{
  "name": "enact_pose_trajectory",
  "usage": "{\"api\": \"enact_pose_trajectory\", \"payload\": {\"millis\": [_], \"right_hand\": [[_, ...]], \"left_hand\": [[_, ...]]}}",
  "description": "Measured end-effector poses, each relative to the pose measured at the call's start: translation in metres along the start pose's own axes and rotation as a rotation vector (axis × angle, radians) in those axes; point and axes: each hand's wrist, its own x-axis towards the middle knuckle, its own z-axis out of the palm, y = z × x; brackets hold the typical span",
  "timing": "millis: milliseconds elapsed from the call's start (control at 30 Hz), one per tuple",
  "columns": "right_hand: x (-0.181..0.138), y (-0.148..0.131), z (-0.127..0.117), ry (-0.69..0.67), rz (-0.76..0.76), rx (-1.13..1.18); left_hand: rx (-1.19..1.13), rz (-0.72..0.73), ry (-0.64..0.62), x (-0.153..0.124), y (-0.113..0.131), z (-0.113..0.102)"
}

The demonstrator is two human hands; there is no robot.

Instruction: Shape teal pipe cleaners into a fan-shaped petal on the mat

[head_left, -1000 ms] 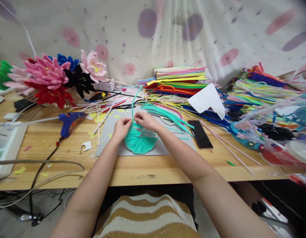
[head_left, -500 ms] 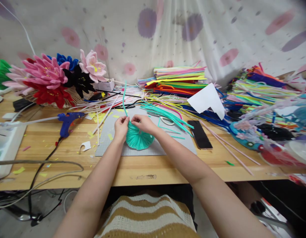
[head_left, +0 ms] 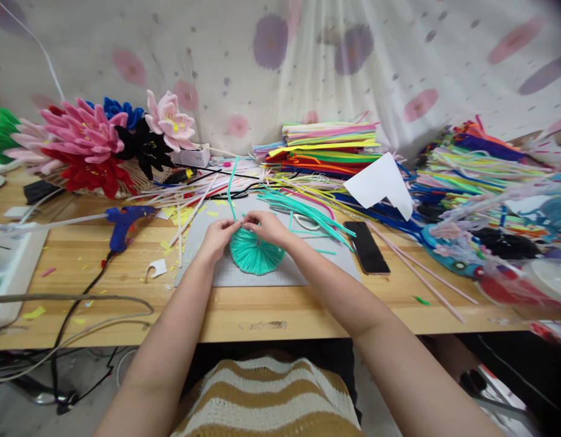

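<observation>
Over the grey mat [head_left: 207,273], both my hands pinch at the same spot, at the top of a round, fan-like teal pipe-cleaner piece [head_left: 257,258]. My left hand [head_left: 219,238] is closed on a teal pipe cleaner [head_left: 231,191] whose long free end rises from the fingertips toward the back. My right hand [head_left: 265,228] has its thumb and forefinger closed on that pipe cleaner's lower part, touching the left fingertips. Exactly how the strand meets the round piece is hidden by the fingers. A bundle of teal pipe cleaners [head_left: 307,212] lies beyond my right hand, partly over scissors [head_left: 309,223].
A blue glue gun [head_left: 123,227] with its cord lies at the left, below fuzzy flowers [head_left: 91,136]. To the right are a phone [head_left: 372,249] and a white paper piece [head_left: 382,185]. Stacks of coloured pipe cleaners [head_left: 328,145] line the back.
My left hand has shifted slightly left and lower, its fingertips now meeting the right ones. The upright strand's tip has tilted to the right and sits a little lower.
</observation>
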Motion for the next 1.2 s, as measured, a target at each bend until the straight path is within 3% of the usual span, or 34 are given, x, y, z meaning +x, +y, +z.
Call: {"api": "enact_pose_trajectory", "payload": {"millis": [133, 267, 500, 633, 833, 1000, 1200], "right_hand": [[-0.002, -0.001, -0.009, -0.033, 0.033, -0.113], [-0.007, -0.003, -0.019, -0.071, 0.02, -0.222], [-0.015, -0.003, -0.027, -0.126, -0.117, -0.369], [-0.016, -0.004, -0.032, -0.06, -0.224, -0.549], [-0.017, -0.012, -0.034, 0.04, -0.137, -0.687], [-0.021, -0.034, -0.035, 0.043, -0.182, -0.789], [-0.016, -0.032, -0.03, 0.032, -0.228, -0.685]], "left_hand": [[0.131, 0.127, 0.21, 0.001, -0.001, 0.0], [0.088, 0.085, 0.262, 0.001, 0.004, 0.002], [0.023, 0.027, 0.227, 0.002, 0.006, -0.002], [0.02, -0.002, 0.198, 0.004, 0.005, -0.006], [-0.022, 0.015, 0.19, 0.001, 0.01, -0.001], [-0.175, -0.042, 0.121, 0.0, 0.009, -0.001], [-0.299, -0.011, 0.109, 0.0, 0.004, -0.006]]}}
